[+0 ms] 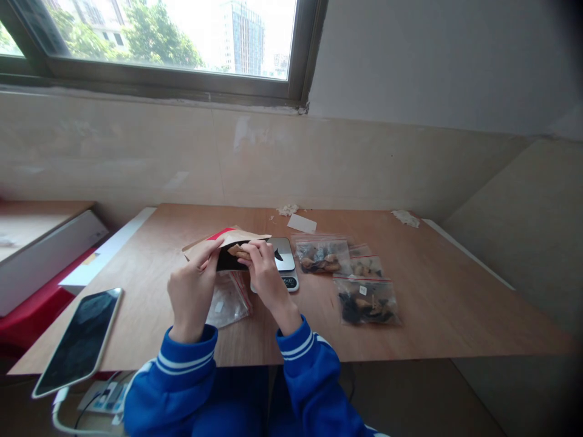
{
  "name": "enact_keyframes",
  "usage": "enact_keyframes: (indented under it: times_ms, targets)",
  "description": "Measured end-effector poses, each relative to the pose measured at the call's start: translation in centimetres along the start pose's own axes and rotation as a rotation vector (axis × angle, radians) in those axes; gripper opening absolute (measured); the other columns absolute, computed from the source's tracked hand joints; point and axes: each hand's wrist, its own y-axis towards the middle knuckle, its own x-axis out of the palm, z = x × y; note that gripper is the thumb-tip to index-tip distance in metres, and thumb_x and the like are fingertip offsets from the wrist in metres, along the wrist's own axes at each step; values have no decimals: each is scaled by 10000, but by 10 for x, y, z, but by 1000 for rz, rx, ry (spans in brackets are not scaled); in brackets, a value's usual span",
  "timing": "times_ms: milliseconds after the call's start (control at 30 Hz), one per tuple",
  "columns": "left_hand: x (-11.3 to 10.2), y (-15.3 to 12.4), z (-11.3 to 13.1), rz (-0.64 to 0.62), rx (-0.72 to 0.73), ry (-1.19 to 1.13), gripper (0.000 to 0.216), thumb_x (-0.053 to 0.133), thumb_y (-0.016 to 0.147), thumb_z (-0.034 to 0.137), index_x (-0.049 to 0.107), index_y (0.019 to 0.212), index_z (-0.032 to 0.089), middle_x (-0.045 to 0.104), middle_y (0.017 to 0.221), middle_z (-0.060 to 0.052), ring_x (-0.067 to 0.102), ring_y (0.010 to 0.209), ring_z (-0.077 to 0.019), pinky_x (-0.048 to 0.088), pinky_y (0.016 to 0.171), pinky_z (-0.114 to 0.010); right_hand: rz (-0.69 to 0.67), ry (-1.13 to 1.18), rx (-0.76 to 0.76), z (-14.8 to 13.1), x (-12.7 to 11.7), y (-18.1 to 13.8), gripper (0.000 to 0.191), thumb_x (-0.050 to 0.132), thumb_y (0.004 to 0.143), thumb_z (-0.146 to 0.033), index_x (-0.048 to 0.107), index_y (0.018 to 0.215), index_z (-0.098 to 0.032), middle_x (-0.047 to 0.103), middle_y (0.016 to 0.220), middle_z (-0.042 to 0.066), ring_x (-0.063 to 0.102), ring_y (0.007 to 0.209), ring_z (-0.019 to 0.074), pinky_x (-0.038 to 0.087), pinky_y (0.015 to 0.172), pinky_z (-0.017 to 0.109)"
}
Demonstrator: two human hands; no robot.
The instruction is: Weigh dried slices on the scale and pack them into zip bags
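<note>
My left hand (192, 290) grips a brown paper pouch (237, 238) with a red strip, held up above the wooden table (437, 291). My right hand (260, 267) pinches at the pouch's dark open mouth, fingers closed on a small pale piece there. Both hands are just in front of a small digital scale (286, 260). An empty clear zip bag (228, 300) lies under my left hand.
Three clear zip bags with dried pieces (368, 300) (324, 256) (367, 266) lie right of the scale. A phone (82, 340) lies at the table's near left corner, with a cable below. A white card (301, 223) and paper scraps sit by the wall. White boxes (45, 249) stand at the left.
</note>
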Motion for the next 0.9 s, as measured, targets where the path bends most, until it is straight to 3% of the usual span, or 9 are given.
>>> enact_keyframes:
  times_ms: [167, 400, 567, 700, 800, 900]
  targets:
    - [2, 18, 19, -37, -5, -7, 279, 562, 902, 390, 723, 1126, 347, 770, 865, -32, 688, 743, -215, 413, 602, -256, 248, 216, 73, 17, -3, 19, 141, 496, 962, -256, 584, 1065, -217, 575, 1045, 67, 570, 1026, 198, 509, 921, 358]
    - [11, 51, 19, -35, 18, 43, 305, 515, 910, 390, 726, 1123, 340, 766, 907, -53, 700, 811, -251, 467, 663, -303, 492, 518, 418, 53, -8, 22, 296, 523, 931, -426, 559, 1090, -179, 661, 1043, 92, 634, 967, 193, 505, 893, 357]
    - [10, 56, 8, 25, -18, 4, 302, 538, 890, 391, 735, 1108, 322, 767, 909, -48, 703, 857, -247, 487, 699, -305, 327, 240, 487, 93, 17, -6, 237, 512, 922, -359, 587, 1025, -159, 642, 995, 103, 609, 956, 207, 488, 877, 361]
    - [8, 53, 6, 12, -9, -27, 297, 540, 888, 389, 736, 1104, 327, 769, 923, -43, 705, 884, -242, 486, 702, -298, 113, 4, 438, 99, 33, -19, 187, 469, 928, -236, 608, 1027, -159, 606, 1034, 107, 569, 996, 211, 470, 894, 360]
    - [6, 52, 5, 16, 2, -47, 298, 538, 890, 386, 739, 1098, 316, 769, 924, -43, 704, 889, -234, 488, 710, -291, 16, -132, 391, 98, 31, -21, 190, 490, 930, -237, 625, 1045, -168, 613, 1051, 98, 548, 1000, 220, 450, 913, 383]
    - [4, 51, 3, 17, -1, -47, 292, 543, 891, 387, 740, 1095, 319, 769, 928, -40, 703, 884, -233, 490, 717, -292, 2, -179, 375, 105, 21, -16, 198, 509, 938, -261, 634, 1063, -169, 632, 1062, 97, 553, 1015, 219, 427, 935, 384]
